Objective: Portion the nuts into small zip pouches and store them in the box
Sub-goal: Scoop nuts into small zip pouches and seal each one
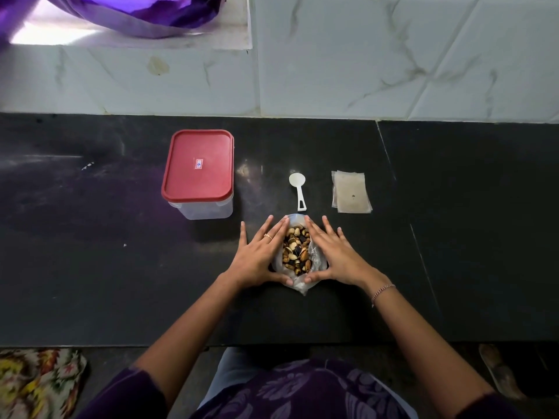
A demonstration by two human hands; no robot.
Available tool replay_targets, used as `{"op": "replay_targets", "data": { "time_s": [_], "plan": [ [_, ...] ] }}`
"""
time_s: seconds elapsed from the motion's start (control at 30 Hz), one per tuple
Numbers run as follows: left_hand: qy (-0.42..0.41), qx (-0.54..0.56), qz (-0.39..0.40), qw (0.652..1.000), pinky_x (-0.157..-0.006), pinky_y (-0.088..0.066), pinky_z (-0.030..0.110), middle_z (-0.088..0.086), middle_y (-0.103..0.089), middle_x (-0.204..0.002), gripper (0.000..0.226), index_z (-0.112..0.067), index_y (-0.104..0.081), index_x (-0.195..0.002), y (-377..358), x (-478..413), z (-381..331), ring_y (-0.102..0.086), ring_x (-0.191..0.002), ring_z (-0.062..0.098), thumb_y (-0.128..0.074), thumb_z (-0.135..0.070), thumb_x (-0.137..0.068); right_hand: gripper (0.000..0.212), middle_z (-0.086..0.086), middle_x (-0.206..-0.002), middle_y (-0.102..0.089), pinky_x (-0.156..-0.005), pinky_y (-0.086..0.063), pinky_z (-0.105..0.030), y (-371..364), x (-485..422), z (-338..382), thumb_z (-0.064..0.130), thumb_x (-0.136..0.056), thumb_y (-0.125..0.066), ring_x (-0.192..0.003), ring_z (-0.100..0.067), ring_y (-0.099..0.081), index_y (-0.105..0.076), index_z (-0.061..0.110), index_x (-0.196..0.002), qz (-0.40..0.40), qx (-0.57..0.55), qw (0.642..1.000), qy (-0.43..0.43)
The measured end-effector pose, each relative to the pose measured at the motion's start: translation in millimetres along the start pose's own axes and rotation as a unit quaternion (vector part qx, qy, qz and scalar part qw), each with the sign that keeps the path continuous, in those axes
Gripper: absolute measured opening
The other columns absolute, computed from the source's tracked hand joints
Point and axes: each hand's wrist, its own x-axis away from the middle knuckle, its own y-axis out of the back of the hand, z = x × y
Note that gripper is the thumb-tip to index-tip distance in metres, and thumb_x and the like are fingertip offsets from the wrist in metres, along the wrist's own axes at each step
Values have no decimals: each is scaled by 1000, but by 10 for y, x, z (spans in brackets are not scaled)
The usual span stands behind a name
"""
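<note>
Left hand (257, 255) and right hand (338, 255) pressed flat, fingers straight, flanking the nut bag (298, 249) mid-frame; the spoon (298, 189) lay just above, handle pointing down, nearer the right hand.

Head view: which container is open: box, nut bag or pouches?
The nut bag between the left hand and right hand: its mouth gapes, nuts showing. The box has its red lid on; the zip pouches lie flat in a stack.
</note>
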Motion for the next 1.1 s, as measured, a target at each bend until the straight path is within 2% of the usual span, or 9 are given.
{"op": "replay_targets", "data": {
  "time_s": [0.1,0.3,0.67,0.77,0.87,0.93,0.97,1.03,1.1],
  "plan": [
    [3,12,8,1000,-106,28,57,-15,22,-157,132,-26,25,-149,-28,-51,28,29,-143,9,-62,-79,-65,128,23,-150,24,-114,16,-43,0,-37,-62,69,-63,-69,-139,-13,32,24,36,-145,4,8,1000,-9],
    [3,49,22,999,-105,33,49,-9,14,-161,135,-24,19,-151,-32,-168,76,27,-144,8,-68,-75,-62,131,24,-148,17,-116,15,-40,24,-100,-113,69,-57,-73,-140,-9,28,13,34,-149,-4,-1,1000,-17],
    [-11,1,5,1000,-111,25,53,-6,30,-156,137,-16,26,-148,-46,-165,-11,32,-141,7,-59,-82,-64,129,14,-156,16,-116,14,-39,134,-86,-142,67,-61,-70,-140,-10,30,14,25,-150,1,44,999,9],
    [-17,45,17,999,-110,28,50,-7,33,-155,139,-16,29,-147,15,-138,20,34,-140,4,-62,-80,-64,130,16,-153,21,-114,15,-34,194,-62,-123,64,-61,-72,-139,-8,31,16,26,-149,2,14,1000,3],
    [-13,137,42,990,-108,31,44,-10,34,-152,137,-18,28,-148,199,-119,42,35,-138,0,-68,-71,-67,125,20,-152,17,-113,10,-32,323,-21,-88,59,-63,-74,-139,-2,26,10,27,-150,-26,-70,997,-15],
    [-4,200,31,979,-112,26,40,-11,26,-153,128,-18,22,-151,370,-174,2,30,-139,1,-70,-61,-73,116,21,-153,7,-112,1,-30,447,4,-81,55,-67,-72,-140,1,15,2,28,-152,-62,-139,987,-43],
    [2,229,11,973,-116,18,37,-10,16,-156,118,-17,15,-153,454,-231,-45,22,-142,2,-68,-55,-78,109,18,-154,0,-112,-5,-28,506,0,-97,53,-70,-70,-141,0,7,-4,26,-152,-92,-163,981,-59],
    [30,290,-54,955,-119,-5,28,-3,-11,-160,89,-15,-8,-155,574,-416,-165,-4,-148,9,-60,-45,-90,92,7,-155,-18,-113,-17,-30,613,-57,-195,52,-77,-64,-142,-9,-14,-19,19,-151,-177,-178,963,-101],
    [62,346,-105,930,-118,-23,30,4,-36,-153,59,-12,-31,-150,654,-656,-323,-30,-143,16,-50,-34,-99,74,-4,-148,-33,-112,-31,-38,724,-162,-366,46,-86,-60,-137,-20,-32,-33,14,-146,-252,-180,938,-159]
  ]
}}
